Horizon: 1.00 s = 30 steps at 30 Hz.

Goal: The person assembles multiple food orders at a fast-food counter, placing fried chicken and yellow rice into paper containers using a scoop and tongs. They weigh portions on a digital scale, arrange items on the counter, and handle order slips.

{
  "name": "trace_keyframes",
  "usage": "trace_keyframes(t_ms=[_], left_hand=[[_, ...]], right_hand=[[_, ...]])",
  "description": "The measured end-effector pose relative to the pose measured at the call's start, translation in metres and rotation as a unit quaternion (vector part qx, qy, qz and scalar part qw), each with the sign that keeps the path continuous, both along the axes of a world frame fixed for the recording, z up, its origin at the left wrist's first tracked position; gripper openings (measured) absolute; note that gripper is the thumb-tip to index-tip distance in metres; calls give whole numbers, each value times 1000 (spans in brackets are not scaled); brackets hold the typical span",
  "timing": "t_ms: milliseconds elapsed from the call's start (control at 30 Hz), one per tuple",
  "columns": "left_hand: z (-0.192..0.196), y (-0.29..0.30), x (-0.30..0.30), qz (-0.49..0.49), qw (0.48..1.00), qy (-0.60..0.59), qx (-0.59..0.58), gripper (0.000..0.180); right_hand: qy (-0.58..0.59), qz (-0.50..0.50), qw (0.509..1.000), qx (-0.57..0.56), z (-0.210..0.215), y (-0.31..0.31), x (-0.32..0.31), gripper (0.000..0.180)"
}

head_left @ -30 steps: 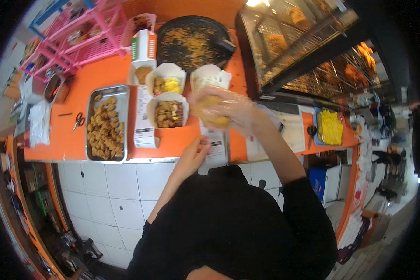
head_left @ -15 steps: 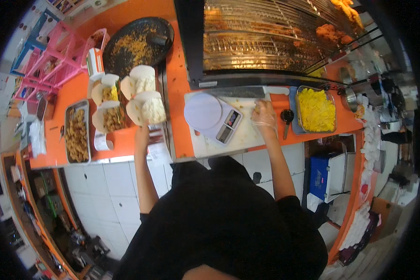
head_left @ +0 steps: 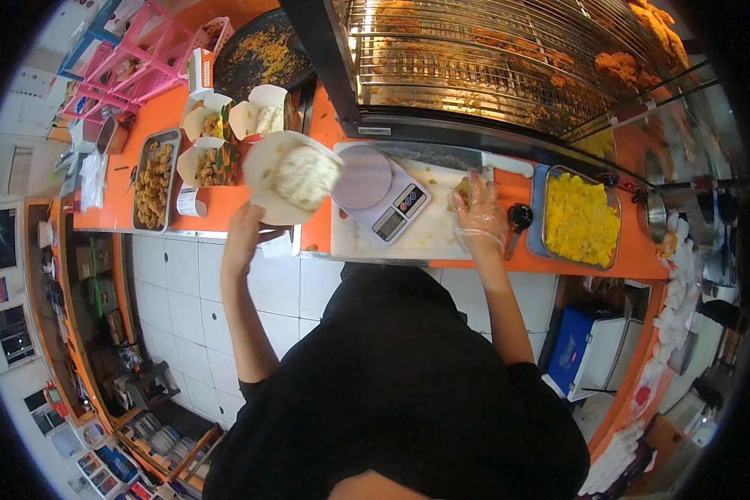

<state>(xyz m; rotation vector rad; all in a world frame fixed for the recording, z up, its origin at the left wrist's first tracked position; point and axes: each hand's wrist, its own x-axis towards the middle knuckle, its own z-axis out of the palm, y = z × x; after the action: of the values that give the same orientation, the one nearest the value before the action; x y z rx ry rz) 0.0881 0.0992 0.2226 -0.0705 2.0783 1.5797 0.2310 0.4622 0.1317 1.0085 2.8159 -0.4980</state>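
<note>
No legible text. White plastic kitchen scale point(head_left: 398, 190): display point(head_left: 389, 223) unreadable. Left of scale, curled white paper slip point(head_left: 192, 202): unreadable.

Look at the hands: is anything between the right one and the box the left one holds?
Yes: the kitchen scale, on the white board, stands between the right hand and the white box in the left hand.

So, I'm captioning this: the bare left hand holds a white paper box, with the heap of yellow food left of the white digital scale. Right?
Almost: the heap of yellow food lies right of the white digital scale in the head view. The bare left hand does hold a white paper box.
</note>
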Motion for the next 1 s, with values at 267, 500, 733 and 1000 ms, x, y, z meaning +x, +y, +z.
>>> trace_keyframes(t_ms=[267, 500, 733, 1000], left_hand=[[-46, 87, 10, -67, 992, -108, 2, 41], [-51, 95, 13, -4, 998, -56, 10, 47], [-29, 88, 25, 48, 998, -9, -45, 64], [-40, 67, 53, 93, 994, 32, -54, 62]], right_hand=[[104, 153, 971, 150, -15, -14, 16, 61], [238, 255, 922, 169, -54, -42, 4, 41], [312, 252, 897, 188, -60, -38, 1, 33], [229, 200, 949, 80, -16, 33, 2, 38]])
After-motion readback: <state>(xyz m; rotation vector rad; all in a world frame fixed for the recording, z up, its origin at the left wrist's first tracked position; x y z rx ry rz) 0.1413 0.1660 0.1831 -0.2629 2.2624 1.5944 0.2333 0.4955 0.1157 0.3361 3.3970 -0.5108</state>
